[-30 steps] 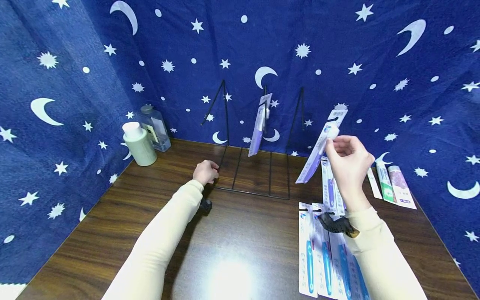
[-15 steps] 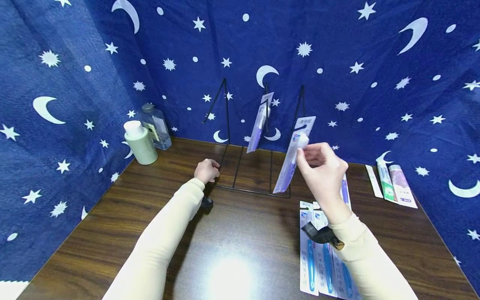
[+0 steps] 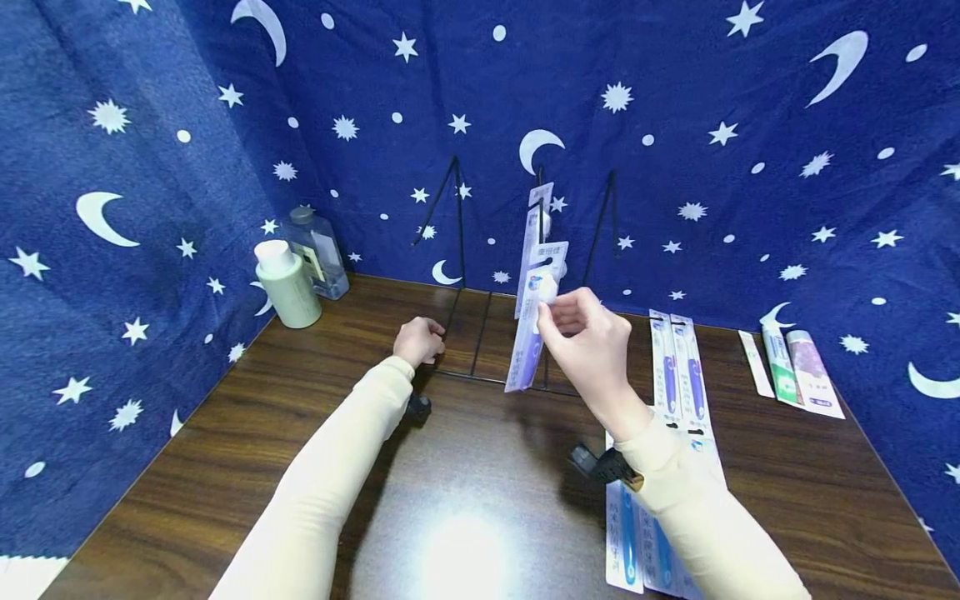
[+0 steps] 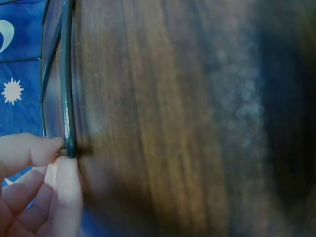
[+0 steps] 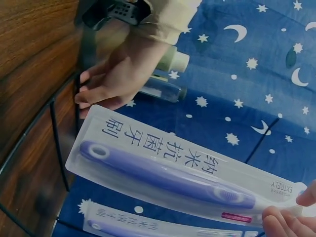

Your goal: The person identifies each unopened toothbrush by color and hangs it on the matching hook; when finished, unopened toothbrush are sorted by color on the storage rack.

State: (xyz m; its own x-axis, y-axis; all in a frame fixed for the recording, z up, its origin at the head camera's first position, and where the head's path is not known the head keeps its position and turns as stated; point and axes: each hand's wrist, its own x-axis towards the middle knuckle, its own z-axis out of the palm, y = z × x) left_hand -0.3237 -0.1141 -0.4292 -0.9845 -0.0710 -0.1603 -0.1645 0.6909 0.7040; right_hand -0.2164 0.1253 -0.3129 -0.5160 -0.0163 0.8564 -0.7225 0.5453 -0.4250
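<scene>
In the head view my left hand (image 3: 418,340) is at the left front corner of a black wire rack (image 3: 461,229). The left wrist view shows thumb and fingertips pinching the rack's base wire (image 4: 68,84). My right hand (image 3: 594,343) pinches a packaged purple toothbrush (image 3: 529,337) by one edge near its brush head, the pack tilted with its slotted end up. Behind it, a second packaged toothbrush (image 3: 527,267) hangs on the rack's middle hook and is partly covered in the head view. The left and right hooks carry nothing.
Right of the rack lie packaged purple toothbrushes (image 3: 669,375), with packaged blue toothbrushes (image 3: 628,542) nearer, partly under my right forearm. Toothpaste tubes (image 3: 813,375) lie at the far right. A pale green bottle (image 3: 291,292) and a clear bottle (image 3: 324,258) stand back left.
My right hand has carried the packaged toothbrush leftward from the right side to in front of the middle hook. The left hand has stayed at the rack's corner.
</scene>
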